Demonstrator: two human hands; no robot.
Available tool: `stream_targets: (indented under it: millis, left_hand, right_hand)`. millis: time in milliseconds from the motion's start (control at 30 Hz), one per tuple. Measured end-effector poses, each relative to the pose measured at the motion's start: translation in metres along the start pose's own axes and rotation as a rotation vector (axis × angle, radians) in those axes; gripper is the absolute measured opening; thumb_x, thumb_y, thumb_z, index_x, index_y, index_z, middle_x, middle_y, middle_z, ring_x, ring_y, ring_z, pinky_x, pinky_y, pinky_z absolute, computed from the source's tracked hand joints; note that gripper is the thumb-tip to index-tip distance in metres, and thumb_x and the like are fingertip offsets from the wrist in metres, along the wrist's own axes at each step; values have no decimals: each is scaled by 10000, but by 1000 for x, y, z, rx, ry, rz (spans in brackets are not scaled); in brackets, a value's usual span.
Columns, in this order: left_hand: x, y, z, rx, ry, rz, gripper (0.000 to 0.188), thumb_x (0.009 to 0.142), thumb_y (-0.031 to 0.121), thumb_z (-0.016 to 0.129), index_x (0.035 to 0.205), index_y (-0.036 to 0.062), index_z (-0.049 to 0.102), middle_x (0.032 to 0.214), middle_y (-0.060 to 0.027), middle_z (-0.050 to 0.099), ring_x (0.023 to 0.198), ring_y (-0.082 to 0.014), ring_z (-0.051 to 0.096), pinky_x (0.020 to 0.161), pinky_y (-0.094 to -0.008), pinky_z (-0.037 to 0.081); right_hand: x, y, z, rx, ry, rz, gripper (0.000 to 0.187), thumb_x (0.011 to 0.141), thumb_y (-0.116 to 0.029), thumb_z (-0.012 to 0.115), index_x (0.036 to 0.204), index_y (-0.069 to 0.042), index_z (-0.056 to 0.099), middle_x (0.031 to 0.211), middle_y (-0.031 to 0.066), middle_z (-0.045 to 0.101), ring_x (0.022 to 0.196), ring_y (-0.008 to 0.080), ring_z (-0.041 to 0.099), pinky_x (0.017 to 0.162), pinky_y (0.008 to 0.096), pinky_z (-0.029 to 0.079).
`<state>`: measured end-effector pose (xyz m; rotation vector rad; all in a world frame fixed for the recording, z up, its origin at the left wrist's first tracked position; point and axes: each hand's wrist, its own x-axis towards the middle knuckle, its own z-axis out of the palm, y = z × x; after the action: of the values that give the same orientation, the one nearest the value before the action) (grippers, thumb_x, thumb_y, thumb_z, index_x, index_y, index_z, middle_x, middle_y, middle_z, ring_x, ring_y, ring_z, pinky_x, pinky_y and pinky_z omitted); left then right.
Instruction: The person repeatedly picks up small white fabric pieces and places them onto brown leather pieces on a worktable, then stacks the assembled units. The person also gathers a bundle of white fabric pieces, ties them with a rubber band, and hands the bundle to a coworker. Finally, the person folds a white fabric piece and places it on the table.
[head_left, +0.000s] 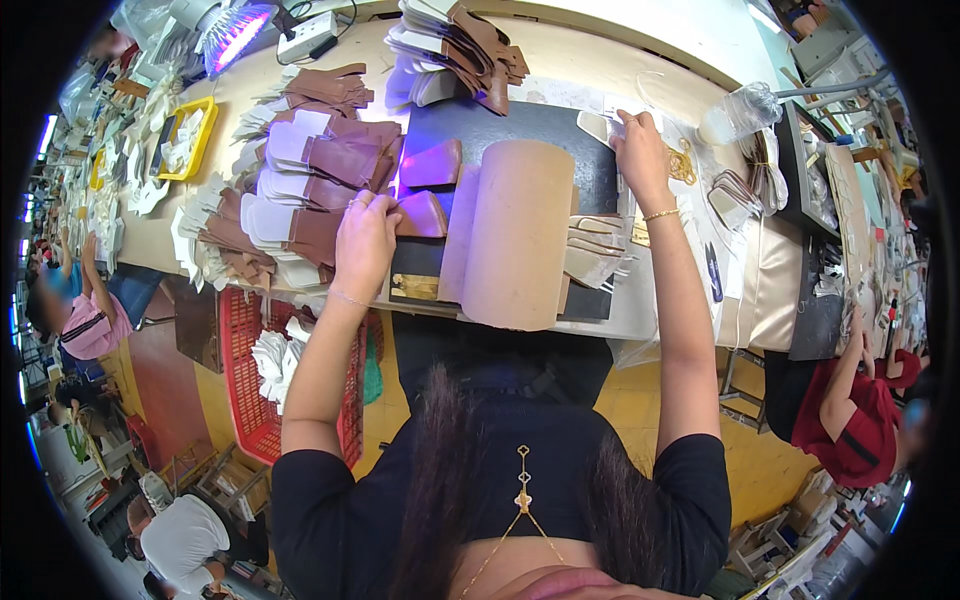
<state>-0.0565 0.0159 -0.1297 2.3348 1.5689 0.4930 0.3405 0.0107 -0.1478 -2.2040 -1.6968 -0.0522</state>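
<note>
My left hand (365, 240) is at the left edge of a black board (510, 122), its fingers closed on the edge of a brown leather piece (420, 215). Just beyond lies a second brown leather piece (432, 164). At the board's far right corner, my right hand (642, 155) has its fingers pinched at the edge of a pale, dark-rimmed piece (596, 127). Between my hands a large tan cylinder (520, 235) covers much of the board. Several pale pieces with brown edges (592, 250) fan out from its right side.
Stacks of brown and white pieces (325, 150) crowd the left, with another bundle (455, 55) behind. A lamp (235, 38) shines from the far left. To the right are a plastic bottle (740, 112), rubber bands (682, 165) and a dark-blue tool (713, 272). A red basket (245, 370) stands below the table.
</note>
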Motion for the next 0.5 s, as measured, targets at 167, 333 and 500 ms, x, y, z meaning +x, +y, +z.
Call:
stream_targets:
  millis: [167,333,500]
  left_hand:
    - [16,-10,-7,-91,-149,-97,158,764,84,753,826,-9,640,871,-169,624,872,-351,606,782,-436,484]
    - [23,-2,-13,-68,-199,13,131,766,90,703,797,-9,623,836,-192,613,872,-374,607,794,-465,483]
    - [19,10,-31,-172,-326,-156,150,753,112,684,778,-5,593,876,-200,644,802,-328,631,763,-404,493]
  right_hand:
    - [5,1,-1,156,-14,52,209,801,-100,718,1000,-42,689,1029,147,617,942,337,638,800,428,522]
    - [7,8,-7,330,-66,137,98,839,-95,669,894,-15,656,886,176,685,852,336,662,763,415,513]
    - [0,8,-17,427,-146,150,122,881,-123,659,931,-22,613,928,182,695,867,336,683,752,407,519]
